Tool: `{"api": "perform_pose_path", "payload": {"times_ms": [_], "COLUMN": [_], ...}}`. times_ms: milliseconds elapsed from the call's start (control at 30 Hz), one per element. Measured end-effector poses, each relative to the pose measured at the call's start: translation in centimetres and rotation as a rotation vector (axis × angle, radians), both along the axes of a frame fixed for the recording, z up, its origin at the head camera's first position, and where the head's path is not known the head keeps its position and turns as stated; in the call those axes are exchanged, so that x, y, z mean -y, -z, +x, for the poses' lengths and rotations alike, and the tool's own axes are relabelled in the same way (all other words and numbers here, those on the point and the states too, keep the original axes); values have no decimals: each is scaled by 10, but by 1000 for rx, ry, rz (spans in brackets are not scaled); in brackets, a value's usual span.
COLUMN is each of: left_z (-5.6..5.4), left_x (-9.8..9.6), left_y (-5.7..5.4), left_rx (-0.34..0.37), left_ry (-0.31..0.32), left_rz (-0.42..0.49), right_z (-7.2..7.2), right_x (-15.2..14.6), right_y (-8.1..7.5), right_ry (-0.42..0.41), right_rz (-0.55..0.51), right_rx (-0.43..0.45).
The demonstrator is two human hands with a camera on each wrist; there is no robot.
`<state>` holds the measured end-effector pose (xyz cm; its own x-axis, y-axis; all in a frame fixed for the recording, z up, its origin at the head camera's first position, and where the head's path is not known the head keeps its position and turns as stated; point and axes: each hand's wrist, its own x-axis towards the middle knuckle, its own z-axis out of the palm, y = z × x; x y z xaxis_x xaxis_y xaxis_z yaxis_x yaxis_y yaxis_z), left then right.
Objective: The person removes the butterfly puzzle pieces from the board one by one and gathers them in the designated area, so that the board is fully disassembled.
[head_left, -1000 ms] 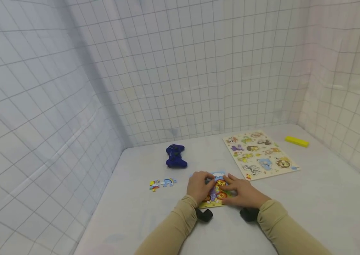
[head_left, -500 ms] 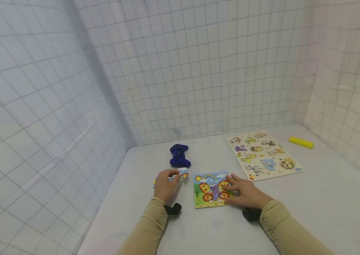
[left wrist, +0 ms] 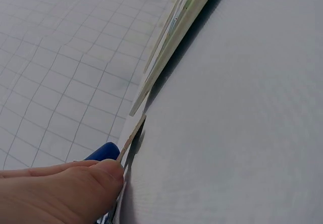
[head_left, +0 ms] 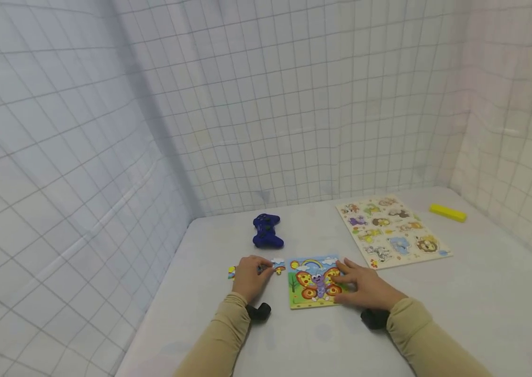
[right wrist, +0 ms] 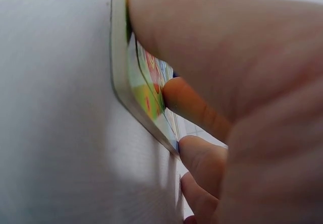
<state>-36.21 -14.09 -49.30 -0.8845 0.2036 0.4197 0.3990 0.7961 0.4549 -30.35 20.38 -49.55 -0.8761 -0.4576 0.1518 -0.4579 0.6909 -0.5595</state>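
"Hands?"

"Apart. The left hand (head_left: pixel 250 278) pinches a cloud-printed puzzle piece (head_left: pixel 278 267), cloud toward the tabletop's (head_left: pixel 313 345) far edge; the right hand (head_left: pixel 366 287) rests spread fingers on the right side of the butterfly puzzle board (head_left: pixel 314 283)."

"Board's direction?"

"Butterfly's head to the far edge, body running near to far."

"Count?"

"That one board; a second piece (head_left: pixel 231 272) peeking out beyond the left hand; one blue game controller (head_left: pixel 266 231); one animal puzzle board (head_left: pixel 389 234) toward the far right corner; one yellow block (head_left: pixel 448 213)."

"Room?"

"A narrow strip between pinched piece and board; the left edge is well away."
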Motion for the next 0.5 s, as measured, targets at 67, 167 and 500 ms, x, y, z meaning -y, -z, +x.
{"api": "perform_pose_path", "payload": {"times_ms": [67,167,500], "left_z": [-1,-1,4], "left_x": [0,0,-3], "left_y": [2,3,-1], "left_rx": [1,4,29], "left_ry": [-13,-27,-63], "left_rz": [-25,-33,-44], "right_z": [1,3,6], "right_x": [0,1,2], "right_y": [0,-1,-7], "right_ry": [7,4,-2], "right_rz": [-4,-14,-13], "right_rx": [11,8,2]}}
